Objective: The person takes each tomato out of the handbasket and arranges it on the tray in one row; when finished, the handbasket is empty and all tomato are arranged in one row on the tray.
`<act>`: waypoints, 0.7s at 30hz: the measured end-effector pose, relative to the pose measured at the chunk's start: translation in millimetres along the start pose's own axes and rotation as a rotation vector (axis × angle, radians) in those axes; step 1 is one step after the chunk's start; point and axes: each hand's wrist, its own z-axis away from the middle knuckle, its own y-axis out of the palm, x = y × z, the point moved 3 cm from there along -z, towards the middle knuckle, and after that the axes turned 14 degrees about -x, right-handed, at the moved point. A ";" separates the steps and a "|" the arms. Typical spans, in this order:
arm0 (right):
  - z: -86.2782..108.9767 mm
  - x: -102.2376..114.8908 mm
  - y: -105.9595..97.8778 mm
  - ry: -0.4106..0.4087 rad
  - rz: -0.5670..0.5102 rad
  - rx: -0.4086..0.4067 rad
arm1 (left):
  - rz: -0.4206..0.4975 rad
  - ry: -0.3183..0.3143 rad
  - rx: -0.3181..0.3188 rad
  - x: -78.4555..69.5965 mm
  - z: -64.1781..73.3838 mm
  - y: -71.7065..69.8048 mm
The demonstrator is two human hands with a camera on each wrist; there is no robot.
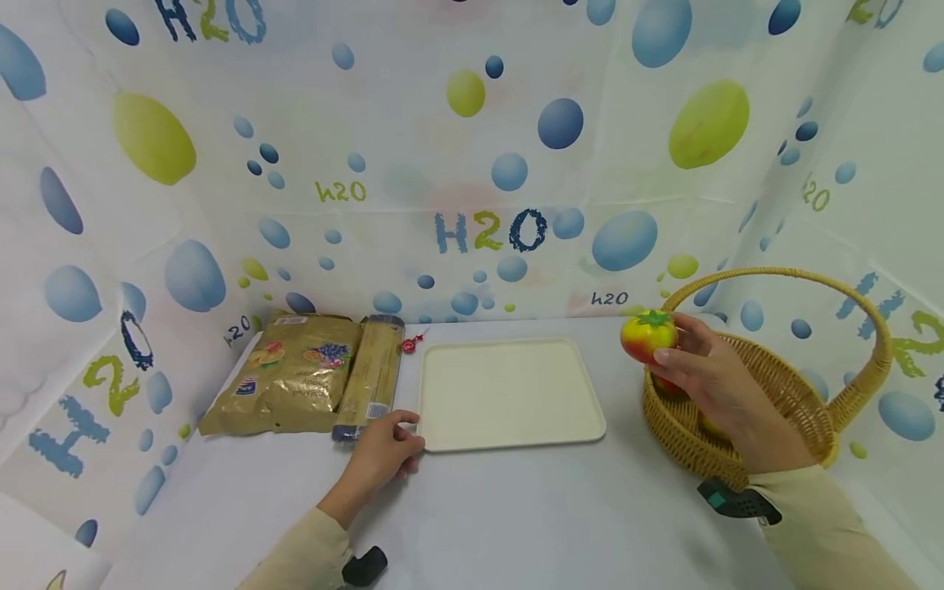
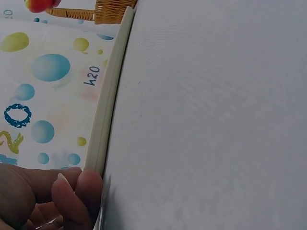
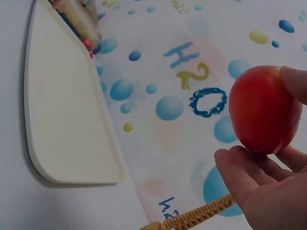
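A red-and-yellow tomato [image 1: 649, 336] with a green leafy top is held up in my right hand [image 1: 719, 381], thumb on one side and fingers on the other. It hangs over the left rim of a wicker basket [image 1: 792, 389]; its red underside fills the right of the right wrist view. My left hand [image 1: 383, 451] grips the near left corner of a cream rectangular tray [image 1: 509, 393] that lies flat on the table. In the left wrist view, curled fingers [image 2: 88, 191] meet the tray's rim, though the corner itself is partly hidden.
Further round fruit [image 1: 669, 387] sits inside the basket, partly covered by my right hand. Left of the tray lie a gold bag [image 1: 288, 373] with fruit pictures, a long packet [image 1: 372, 369] and a small red item [image 1: 409, 346]. A tall handle [image 1: 804, 279] arches over the basket.
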 end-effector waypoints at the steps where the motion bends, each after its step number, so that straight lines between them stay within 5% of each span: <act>1: -1.3 -0.3 4.0 0.000 0.030 -0.006 | -0.005 0.005 -0.007 0.2 -0.1 0.3; 10: -21.4 -10.5 46.1 0.023 0.148 -0.017 | -0.035 0.042 -0.042 -1.2 -0.7 4.7; 21: -69.5 -57.5 114.3 0.017 0.310 0.056 | -0.050 0.039 -0.037 -2.4 -1.9 0.7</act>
